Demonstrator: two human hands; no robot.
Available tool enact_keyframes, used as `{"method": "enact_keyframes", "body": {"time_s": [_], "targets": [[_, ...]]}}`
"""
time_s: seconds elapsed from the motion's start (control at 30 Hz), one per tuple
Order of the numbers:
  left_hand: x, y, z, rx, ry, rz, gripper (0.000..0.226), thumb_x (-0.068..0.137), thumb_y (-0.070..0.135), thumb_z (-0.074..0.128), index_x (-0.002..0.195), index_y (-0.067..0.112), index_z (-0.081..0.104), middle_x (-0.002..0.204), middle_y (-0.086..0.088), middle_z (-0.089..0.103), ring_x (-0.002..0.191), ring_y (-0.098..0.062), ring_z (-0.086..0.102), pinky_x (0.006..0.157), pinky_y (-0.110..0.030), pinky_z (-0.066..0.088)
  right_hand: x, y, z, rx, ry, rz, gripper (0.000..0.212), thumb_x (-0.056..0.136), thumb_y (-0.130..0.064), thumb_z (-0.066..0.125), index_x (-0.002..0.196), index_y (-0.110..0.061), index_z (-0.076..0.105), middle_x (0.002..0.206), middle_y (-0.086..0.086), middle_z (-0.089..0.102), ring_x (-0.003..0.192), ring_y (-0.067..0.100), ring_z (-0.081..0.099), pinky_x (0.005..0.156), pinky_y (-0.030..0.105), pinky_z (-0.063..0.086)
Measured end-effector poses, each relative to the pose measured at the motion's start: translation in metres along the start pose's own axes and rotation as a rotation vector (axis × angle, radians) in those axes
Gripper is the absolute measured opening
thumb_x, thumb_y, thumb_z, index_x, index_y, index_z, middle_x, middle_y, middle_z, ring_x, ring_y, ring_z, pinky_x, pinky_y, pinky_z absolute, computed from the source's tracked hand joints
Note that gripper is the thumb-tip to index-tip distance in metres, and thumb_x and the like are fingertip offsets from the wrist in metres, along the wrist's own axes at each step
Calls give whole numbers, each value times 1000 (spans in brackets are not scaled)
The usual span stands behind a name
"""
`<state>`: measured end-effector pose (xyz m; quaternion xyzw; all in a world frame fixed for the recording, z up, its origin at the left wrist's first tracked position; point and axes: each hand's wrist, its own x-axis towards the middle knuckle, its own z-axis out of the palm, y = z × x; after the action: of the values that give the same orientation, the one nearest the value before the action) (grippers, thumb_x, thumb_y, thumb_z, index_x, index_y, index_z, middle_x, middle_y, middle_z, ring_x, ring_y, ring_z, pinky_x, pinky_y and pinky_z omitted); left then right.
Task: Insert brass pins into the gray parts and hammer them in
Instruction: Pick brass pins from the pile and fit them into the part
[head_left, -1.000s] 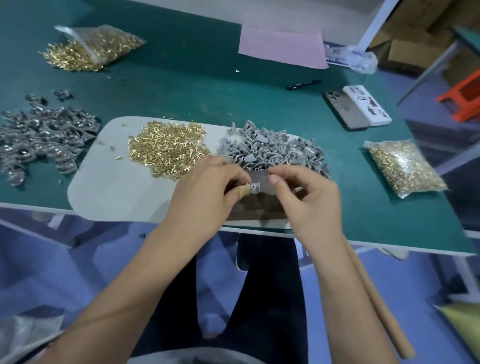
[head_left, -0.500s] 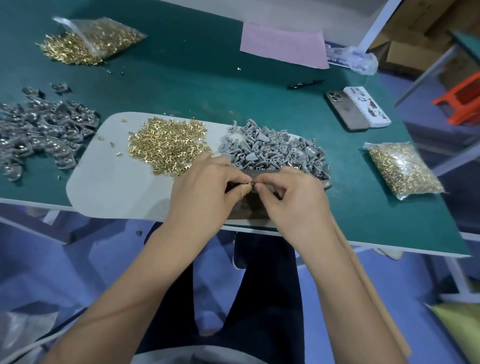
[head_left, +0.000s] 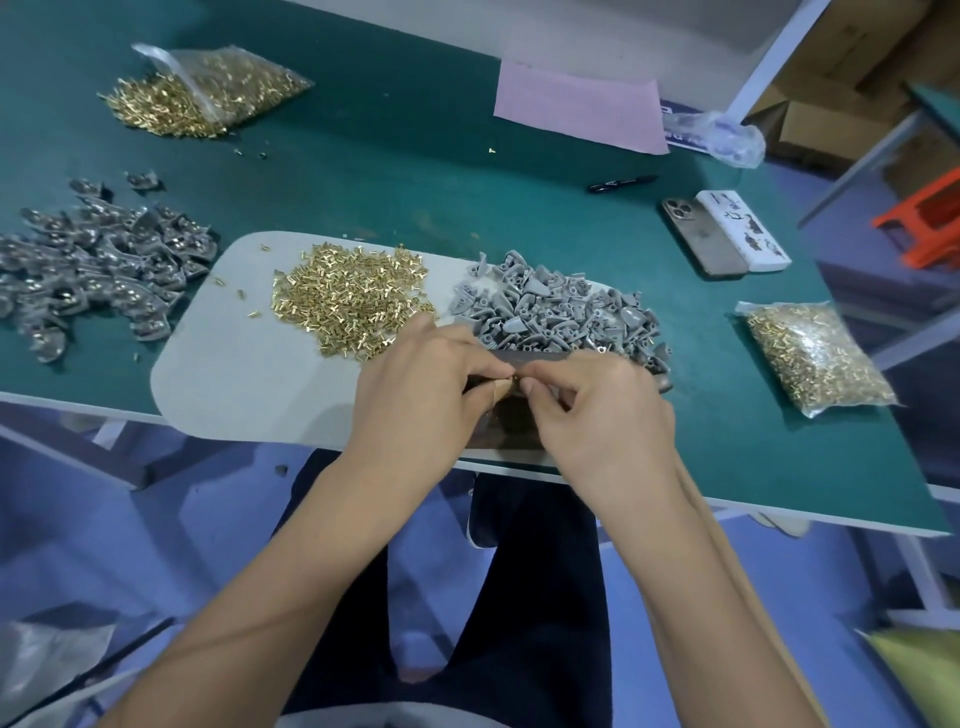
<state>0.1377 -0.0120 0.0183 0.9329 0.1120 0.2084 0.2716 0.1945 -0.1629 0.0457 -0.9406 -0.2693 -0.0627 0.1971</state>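
Pinching together over the desk's (head_left: 415, 171) near edge, the left hand (head_left: 415, 384) grips a gray part, mostly hidden, while the right hand (head_left: 597, 410) pinches a brass pin (head_left: 514, 383) at it. Insertion looks underway; next, the pin must seat straight before hammering.

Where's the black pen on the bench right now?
In the head view, the black pen lies on the green table, far right of centre, just below the pink sheet and left of the phone.
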Motion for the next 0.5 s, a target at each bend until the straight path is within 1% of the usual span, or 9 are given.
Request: {"method": "enact_keyframes", "body": {"time_s": [0.07, 0.13, 0.2, 0.27, 0.3, 0.37, 0.4, 0.43, 0.5], "targets": [[0, 0, 1, 0, 0, 1, 10, 83, 43, 76, 92, 40, 77, 80, 17, 60, 84, -8, 38, 57, -30, 36, -1, 0, 1, -21, 31, -13, 9, 91, -32, 67, 93, -37, 74, 69, -10, 52, 80, 19, 55, 55, 28, 37], [-1, 0, 0, 3, -2, 4, 10, 83, 44, 76, 92, 40, 77, 80, 17, 60, 85, -9, 40, 58, -30, 38, 0, 4, 2, 22, 26, 1, 9, 91, -32, 69, 94, -38, 75, 68, -10, 52, 78, 18, 57, 56, 32, 44], [-1, 1, 0, 18, 2, 16, 12, 84, 45, 75, 94, 39, 77, 80, 17, 59, 85, -10, 41, 58, -30, 35, -2, 10, 4, 144, 29, -10, 10, 91, -29, 71, 96, -35, 77, 66, -9, 51, 71, 16, 53, 59, 36, 48], [-2, 3, 0, 32, 2, 23, 13, 85, 46, 74, 95, 39, 77, 81, 17, 59, 85, -11, 42, 56, -28, 30, -11, 21, 4, 274, 131, 37, 16, 95, -29, 69, 107, -32, 79, 69, -11, 49, 69, 12, 50, 64, 35, 47], [-3, 4, 0, 36, 2, 25, 13, 86, 45, 74, 96, 39, 77, 82, 18, 59, 86, -10, 42, 55, -27, 28, -17, 30, 3, 289, 209, 104, 18, 96, -31, 67, 111, -33, 77, 74, -12, 51, 73, 12, 52, 66, 35, 48], [-4, 7, 1, 44, -1, 32, 11, 88, 44, 72, 97, 38, 77, 83, 16, 59, 86, -10, 41, 53, -25, 26, -30, 51, 1, 212, 311, 291, 16, 97, -38, 62, 107, -36, 73, 90, -9, 56, 90, 17, 57, 70, 37, 48], [-4, 8, 1, 50, -6, 39, 11, 89, 43, 71, 97, 38, 77, 84, 15, 60, 87, -10, 41, 53, -26, 27, -36, 62, 0, 143, 304, 384, 16, 97, -41, 61, 107, -35, 71, 98, -5, 56, 99, 21, 56, 72, 38, 47], [-4, 9, 2, 55, -12, 48, 10, 90, 42, 70, 97, 38, 76, 85, 15, 60, 88, -10, 41, 55, -27, 29, -43, 71, 1, 75, 260, 457, 21, 96, -45, 61, 110, -32, 69, 105, -2, 56, 106, 25, 53, 74, 38, 46], [-3, 12, 3, 55, -29, 60, 10, 90, 42, 70, 97, 38, 76, 86, 15, 61, 91, -11, 43, 58, -29, 34, -53, 82, 2, -15, 121, 532, 33, 95, -49, 63, 118, -25, 65, 115, 3, 55, 113, 28, 49, 78, 40, 45]]}}
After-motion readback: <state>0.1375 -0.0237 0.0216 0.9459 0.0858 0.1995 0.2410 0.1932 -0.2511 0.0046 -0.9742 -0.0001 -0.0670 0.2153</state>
